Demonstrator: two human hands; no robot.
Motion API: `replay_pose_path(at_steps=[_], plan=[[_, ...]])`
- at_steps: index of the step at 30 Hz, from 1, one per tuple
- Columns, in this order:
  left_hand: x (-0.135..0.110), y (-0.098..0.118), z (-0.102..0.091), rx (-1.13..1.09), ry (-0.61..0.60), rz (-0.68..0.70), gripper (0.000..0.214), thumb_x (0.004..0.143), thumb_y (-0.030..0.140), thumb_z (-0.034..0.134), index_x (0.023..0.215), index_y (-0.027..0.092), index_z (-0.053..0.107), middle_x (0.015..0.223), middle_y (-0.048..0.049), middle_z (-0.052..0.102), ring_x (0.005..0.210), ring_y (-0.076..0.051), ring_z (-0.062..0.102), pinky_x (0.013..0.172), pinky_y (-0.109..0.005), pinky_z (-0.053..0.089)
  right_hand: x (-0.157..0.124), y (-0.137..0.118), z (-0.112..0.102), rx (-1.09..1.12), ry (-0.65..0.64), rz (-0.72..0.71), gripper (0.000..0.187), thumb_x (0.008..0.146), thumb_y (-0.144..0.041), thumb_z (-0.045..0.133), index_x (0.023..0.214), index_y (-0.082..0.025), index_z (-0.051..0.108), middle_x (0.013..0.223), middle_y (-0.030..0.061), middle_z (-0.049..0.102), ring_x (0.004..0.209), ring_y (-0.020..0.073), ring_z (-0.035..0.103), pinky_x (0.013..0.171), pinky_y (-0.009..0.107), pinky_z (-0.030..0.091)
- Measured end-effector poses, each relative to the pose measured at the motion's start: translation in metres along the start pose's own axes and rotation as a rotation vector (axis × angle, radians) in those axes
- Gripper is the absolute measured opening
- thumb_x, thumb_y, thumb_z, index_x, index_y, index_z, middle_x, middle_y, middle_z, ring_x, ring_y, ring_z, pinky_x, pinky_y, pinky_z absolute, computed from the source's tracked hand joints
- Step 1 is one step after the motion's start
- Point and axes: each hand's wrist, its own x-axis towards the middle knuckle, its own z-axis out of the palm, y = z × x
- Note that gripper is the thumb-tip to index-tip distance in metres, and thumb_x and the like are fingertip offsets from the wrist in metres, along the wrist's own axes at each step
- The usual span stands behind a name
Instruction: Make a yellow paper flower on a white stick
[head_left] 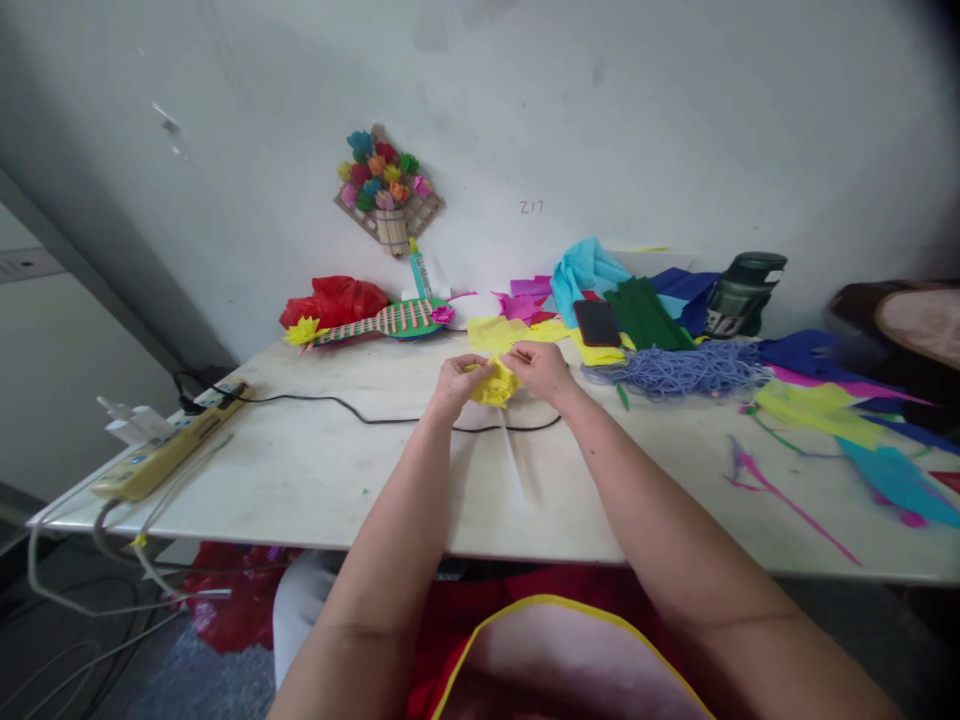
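Note:
Both my hands meet over the middle of the table, pinching a ruffled yellow paper flower (pixel 495 385) from either side. My left hand (pixel 457 380) grips its left edge between thumb and fingers. My right hand (pixel 541 368) is closed on its upper right part. A thin white strip or stick (pixel 513 460) runs from below the flower toward the table's front; whether it is joined to the flower I cannot tell. Just behind my hands lie yellow paper sheets (pixel 495 332), partly hidden.
A yellow power strip (pixel 172 440) sits left, its black cable (pixel 330 400) crossing behind my wrists. At the right are a phone (pixel 597 324), blue-grey cord (pixel 675 370), a dark jar (pixel 744 295) and coloured paper scraps (pixel 817 410). A green guitar-shaped craft (pixel 405 320) lies back left.

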Motion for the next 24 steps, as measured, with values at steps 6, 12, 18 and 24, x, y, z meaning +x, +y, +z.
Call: replay_pose_path(at_steps=[6,12,18,24], plan=[[0.002,-0.001,-0.002,-0.055,0.069,-0.002,0.032,0.048,0.037,0.076,0.064,0.015,0.060,0.056,-0.0011,0.062,0.050,-0.013,0.058,0.047,-0.022,0.043,0.007,0.015,-0.011,0.133,0.117,-0.026,0.019,0.076,-0.035,0.050,0.077,-0.017,0.058,0.073,0.0021,0.057,0.068,0.0140,0.049,0.064,0.026,0.040],[0.000,0.003,-0.002,-0.068,0.109,0.000,0.031,0.046,0.035,0.076,0.063,0.015,0.059,0.056,-0.0007,0.062,0.050,-0.013,0.058,0.048,-0.022,0.042,0.014,0.048,-0.021,-0.029,0.227,0.004,0.029,0.079,-0.043,0.050,0.074,-0.018,0.064,0.064,0.0028,0.056,0.063,0.0158,0.048,0.063,0.029,0.040],[0.003,0.000,-0.004,-0.078,0.098,-0.022,0.033,0.045,0.035,0.077,0.063,0.015,0.059,0.056,-0.0015,0.062,0.051,-0.014,0.059,0.047,-0.023,0.044,0.013,0.036,-0.029,0.012,0.375,0.036,0.039,0.084,-0.050,0.042,0.084,-0.017,0.063,0.060,0.0002,0.051,0.059,0.0131,0.045,0.058,0.026,0.037],[0.006,-0.003,-0.007,-0.079,0.100,-0.028,0.036,0.044,0.037,0.078,0.066,0.014,0.062,0.060,-0.0025,0.064,0.053,-0.014,0.060,0.049,-0.024,0.046,0.010,0.047,-0.016,0.183,0.349,0.180,0.039,0.082,-0.051,0.042,0.079,-0.017,0.061,0.056,-0.0024,0.045,0.055,0.0117,0.042,0.053,0.025,0.036]])
